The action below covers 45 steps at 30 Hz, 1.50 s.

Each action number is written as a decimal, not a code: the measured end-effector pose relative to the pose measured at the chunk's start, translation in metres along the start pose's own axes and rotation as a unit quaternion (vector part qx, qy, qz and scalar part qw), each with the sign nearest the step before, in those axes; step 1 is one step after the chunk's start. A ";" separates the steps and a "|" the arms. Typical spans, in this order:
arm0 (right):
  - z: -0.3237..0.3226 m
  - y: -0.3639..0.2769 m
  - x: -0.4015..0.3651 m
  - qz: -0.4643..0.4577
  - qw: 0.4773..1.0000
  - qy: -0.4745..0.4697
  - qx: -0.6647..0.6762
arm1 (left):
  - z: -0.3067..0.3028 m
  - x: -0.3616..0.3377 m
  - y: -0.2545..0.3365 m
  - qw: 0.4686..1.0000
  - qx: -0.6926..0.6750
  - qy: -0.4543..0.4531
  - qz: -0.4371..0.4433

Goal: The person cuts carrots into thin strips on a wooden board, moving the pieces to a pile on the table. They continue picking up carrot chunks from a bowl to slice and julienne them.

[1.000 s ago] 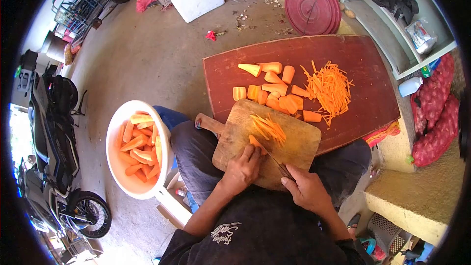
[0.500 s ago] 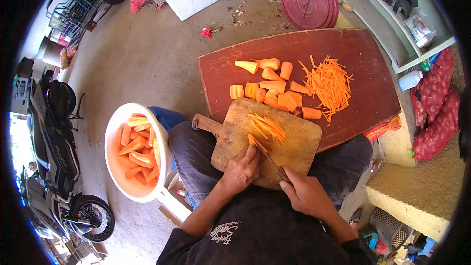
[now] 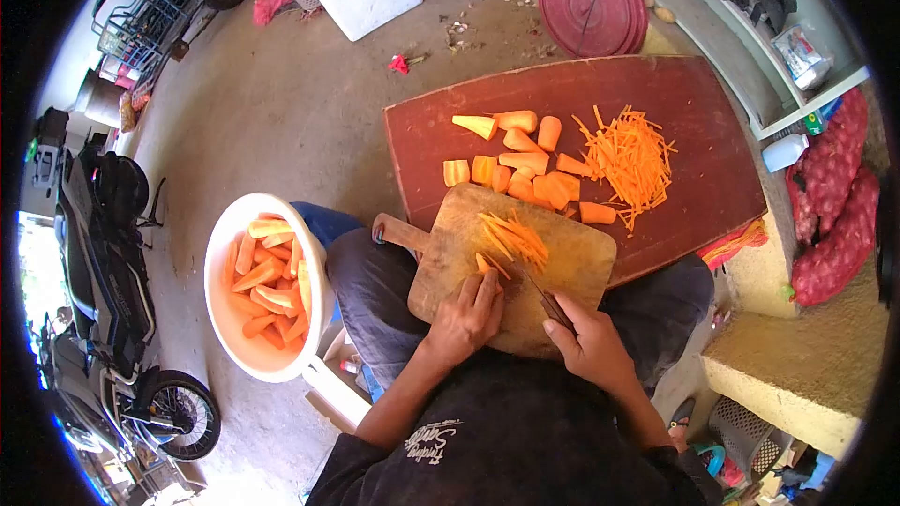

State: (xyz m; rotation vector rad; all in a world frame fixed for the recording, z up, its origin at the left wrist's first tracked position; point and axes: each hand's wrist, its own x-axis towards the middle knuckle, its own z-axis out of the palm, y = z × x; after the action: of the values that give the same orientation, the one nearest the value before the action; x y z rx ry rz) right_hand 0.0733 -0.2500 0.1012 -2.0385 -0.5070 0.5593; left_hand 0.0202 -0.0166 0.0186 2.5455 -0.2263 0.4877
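A wooden cutting board [image 3: 562, 295] with a handle rests across my lap, overlapping the near edge of the red-brown table. My left hand [image 3: 466, 319] presses a carrot piece [image 3: 484, 263] against the board, its fingers bunched over it. In my right hand [image 3: 591, 342] is a knife [image 3: 551, 305], gripped by the handle, its blade angled toward the upper left and slightly apart from the carrot. One thin strip lies beside the piece. Above it on the board is a small pile of carrot strips [image 3: 514, 236].
On the red-brown table [image 3: 441, 126] are several carrot chunks [image 3: 525, 161] and a large heap of carrot sticks [image 3: 628, 159]. A white tub [image 3: 214, 319] of peeled carrots stands at my left. Red net sacks [image 3: 834, 225] lie right; a motorcycle [image 3: 108, 272] stands far left.
The knife and my right hand have moved slightly right, away from the carrot piece. A cut strip now lies separate beside it. My left hand stays nearly in place.
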 end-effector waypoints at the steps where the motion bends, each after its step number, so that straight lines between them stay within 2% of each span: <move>1: -0.003 0.001 -0.005 0.018 1.000 -0.007 0.006 | -0.003 0.002 0.001 1.000 0.008 -0.002 0.009; 3: -0.005 0.005 -0.016 0.056 0.998 -0.021 0.021 | -0.011 0.004 0.005 0.999 0.024 -0.009 0.027; 6: -0.002 0.008 -0.027 0.037 0.999 -0.017 0.032 | -0.014 0.004 0.004 0.999 0.011 0.027 0.042; 9: 0.006 0.015 -0.030 0.011 0.999 -0.010 0.039 | -0.015 -0.010 0.004 0.995 -0.005 -0.049 -0.083; 12: 0.006 0.013 -0.030 0.005 0.999 -0.032 0.040 | -0.020 -0.013 0.001 0.994 -0.027 -0.033 -0.101; 15: 0.006 0.008 -0.028 0.037 0.997 -0.045 0.049 | -0.025 -0.011 0.000 0.994 -0.040 -0.002 -0.104; 18: 0.002 -0.003 -0.017 0.054 0.994 -0.064 0.065 | -0.021 -0.011 -0.001 0.989 -0.109 0.004 -0.104; 21: 0.006 0.001 -0.004 0.023 0.993 -0.061 0.093 | -0.016 -0.006 0.003 0.993 -0.099 0.002 -0.066; 24: 0.009 0.006 0.003 -0.078 0.996 -0.015 0.039 | -0.012 -0.007 0.000 0.991 -0.112 -0.003 -0.068; 33: 0.000 -0.008 -0.006 -0.004 0.996 -0.083 0.017 | -0.011 -0.009 -0.010 0.994 -0.081 -0.062 -0.043; 36: 0.004 -0.008 -0.006 -0.029 0.996 -0.085 -0.007 | -0.012 -0.008 -0.013 0.993 -0.086 -0.077 -0.023; 42: -0.006 -0.025 -0.012 0.006 0.990 -0.123 -0.066 | -0.012 -0.011 -0.020 0.988 -0.098 -0.117 -0.027; 45: 0.017 -0.008 0.004 -0.032 0.992 -0.095 -0.070 | -0.013 -0.013 -0.020 0.987 -0.110 -0.112 -0.019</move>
State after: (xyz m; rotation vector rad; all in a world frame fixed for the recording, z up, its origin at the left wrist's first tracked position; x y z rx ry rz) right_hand 0.0658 -0.2325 0.0992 -2.1042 -0.7402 0.7007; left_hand 0.0098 0.0076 0.0145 2.3801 -0.2942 0.1507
